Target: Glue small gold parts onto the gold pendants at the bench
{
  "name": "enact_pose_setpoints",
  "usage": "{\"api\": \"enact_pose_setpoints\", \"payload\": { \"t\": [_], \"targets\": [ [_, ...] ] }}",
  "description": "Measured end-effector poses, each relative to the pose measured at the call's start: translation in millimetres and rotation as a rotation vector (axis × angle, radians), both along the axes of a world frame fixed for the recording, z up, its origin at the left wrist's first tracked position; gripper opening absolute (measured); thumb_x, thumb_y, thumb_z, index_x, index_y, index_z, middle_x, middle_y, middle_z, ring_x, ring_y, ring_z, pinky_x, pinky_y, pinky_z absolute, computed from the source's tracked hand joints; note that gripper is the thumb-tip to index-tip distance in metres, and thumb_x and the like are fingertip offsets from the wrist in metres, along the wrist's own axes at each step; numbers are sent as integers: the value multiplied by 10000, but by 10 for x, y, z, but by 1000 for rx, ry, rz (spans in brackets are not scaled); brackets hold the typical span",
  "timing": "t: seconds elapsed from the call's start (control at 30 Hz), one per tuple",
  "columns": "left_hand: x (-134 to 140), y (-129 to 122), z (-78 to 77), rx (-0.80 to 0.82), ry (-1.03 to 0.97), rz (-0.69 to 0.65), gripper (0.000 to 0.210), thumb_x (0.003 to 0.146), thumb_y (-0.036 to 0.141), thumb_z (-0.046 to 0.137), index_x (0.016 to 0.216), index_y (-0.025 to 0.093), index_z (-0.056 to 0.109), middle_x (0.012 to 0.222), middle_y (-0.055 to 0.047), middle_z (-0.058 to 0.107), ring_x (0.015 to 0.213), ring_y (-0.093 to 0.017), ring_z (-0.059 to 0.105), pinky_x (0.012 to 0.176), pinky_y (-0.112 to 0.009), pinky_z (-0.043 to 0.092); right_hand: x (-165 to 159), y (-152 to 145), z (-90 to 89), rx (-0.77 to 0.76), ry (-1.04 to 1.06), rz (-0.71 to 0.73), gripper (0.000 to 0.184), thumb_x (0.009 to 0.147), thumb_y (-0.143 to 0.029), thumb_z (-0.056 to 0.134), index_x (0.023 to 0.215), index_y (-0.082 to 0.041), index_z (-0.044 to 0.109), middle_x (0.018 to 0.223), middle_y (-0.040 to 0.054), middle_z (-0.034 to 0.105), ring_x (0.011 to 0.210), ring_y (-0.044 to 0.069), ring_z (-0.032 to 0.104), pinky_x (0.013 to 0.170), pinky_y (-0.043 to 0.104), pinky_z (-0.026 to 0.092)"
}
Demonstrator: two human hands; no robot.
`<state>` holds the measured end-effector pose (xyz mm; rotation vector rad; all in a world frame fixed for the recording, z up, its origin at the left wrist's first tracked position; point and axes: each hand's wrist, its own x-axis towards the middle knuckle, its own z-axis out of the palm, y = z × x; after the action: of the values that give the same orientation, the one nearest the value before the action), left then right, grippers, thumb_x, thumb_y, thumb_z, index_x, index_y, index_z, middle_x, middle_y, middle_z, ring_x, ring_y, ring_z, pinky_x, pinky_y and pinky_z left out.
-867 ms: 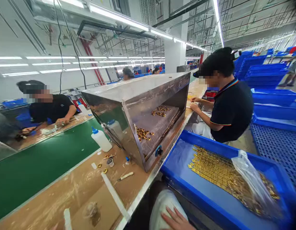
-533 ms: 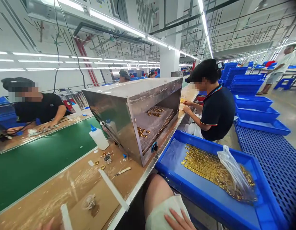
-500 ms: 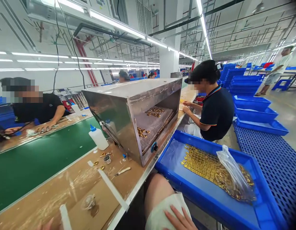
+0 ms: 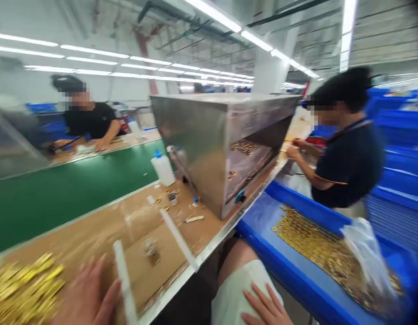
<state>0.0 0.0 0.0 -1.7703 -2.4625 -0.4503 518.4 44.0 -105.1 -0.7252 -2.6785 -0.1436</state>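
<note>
My left hand (image 4: 85,293) lies on the brown worktop, fingers stretched out and holding nothing. Just left of it is a pile of shiny gold pieces (image 4: 26,289), blurred by motion. To its right, a white strip (image 4: 125,280) runs along a sheet of cardboard (image 4: 161,259), and a small clear dish (image 4: 149,247) sits on that cardboard. My right hand (image 4: 265,304) rests on my thigh over light shorts (image 4: 242,289), its fingers spread. Close to it stands a blue tray (image 4: 279,268) with rows of gold pieces (image 4: 306,230) and a plastic bag (image 4: 366,253).
A metal box (image 4: 195,149) with an open front holds gold pieces inside. Left of it stand a white bottle (image 4: 163,168) and a wooden-handled tool (image 4: 194,219). A green belt (image 4: 76,180) runs behind the worktop. One co-worker (image 4: 347,149) sits to the right, another (image 4: 90,115) across the belt.
The view has swung left, so the scene sits further right. My left hand and the pile of gold pieces have come into fuller view. My right hand stays on my thigh.
</note>
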Motion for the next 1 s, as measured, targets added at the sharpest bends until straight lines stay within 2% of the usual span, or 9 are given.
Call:
{"api": "enact_pose_setpoints", "payload": {
  "t": [0.1,0.17,0.3,0.37,0.53,0.63,0.73,0.8,1.0],
  "targets": [
    [199,-139,117,88,-60,26,841,989,591,355,1719,235,134,1748,-40,241,1597,-353,294,1313,-605,264,29,105,-31,-42,-21,42,559,989,-533,638,1527,-412,549,1507,89,642,1344,354,648,1223,594,371],
    [306,-118,209,83,-91,59,788,1016,606,333,1660,151,336,1720,-138,329,1597,-351,306,1302,-601,277,-160,289,125,-213,-87,28,594,985,-583,601,1551,-418,523,1590,104,557,1415,442,566,1181,726,345],
    [406,-120,320,114,-126,68,708,1039,578,374,1625,182,384,1713,-148,354,1602,-336,301,1297,-602,278,-651,613,510,-522,-139,28,446,1012,-549,559,1410,-380,669,1533,94,620,1445,435,520,1188,758,303],
    [424,-161,357,157,-158,44,663,1046,544,397,1616,205,392,1712,-141,359,1602,-330,304,1294,-602,286,-772,709,592,-620,-86,74,362,1042,-514,518,1151,-296,785,1313,99,744,1310,361,624,1152,637,421],
    [470,-144,583,284,-374,5,542,1060,504,412,1545,267,466,1625,-95,500,1541,-290,423,1274,-551,350,-663,712,395,-706,219,93,601,1116,-441,303,658,-210,615,707,38,661,749,199,662,869,417,566],
    [483,37,782,308,-539,-7,491,1047,534,452,1454,282,557,1518,-71,608,1437,-284,544,1235,-515,407,-559,645,248,-714,449,-52,522,1096,-478,369,738,-232,659,709,43,673,728,209,679,787,375,603],
    [447,347,902,361,-673,-16,441,1026,523,500,1363,269,628,1437,-71,664,1345,-277,609,1182,-485,450,-521,603,213,-767,659,-234,344,1029,-521,536,1201,-287,719,1040,106,760,867,257,751,672,356,653],
    [409,583,909,436,-806,-19,406,1005,489,537,1301,237,659,1390,-86,688,1309,-261,626,1144,-437,475,-499,587,229,-865,772,-261,465,1041,-493,517,1469,-319,571,1288,144,719,905,258,780,631,362,680],
    [345,990,743,631,-997,20,406,985,499,530,1161,175,698,1005,-67,737,860,-186,670,752,-284,513,-479,524,620,-721,471,2,293,955,-355,687,1239,-340,759,1225,96,783,1148,322,765,953,415,676]
  ]
}}
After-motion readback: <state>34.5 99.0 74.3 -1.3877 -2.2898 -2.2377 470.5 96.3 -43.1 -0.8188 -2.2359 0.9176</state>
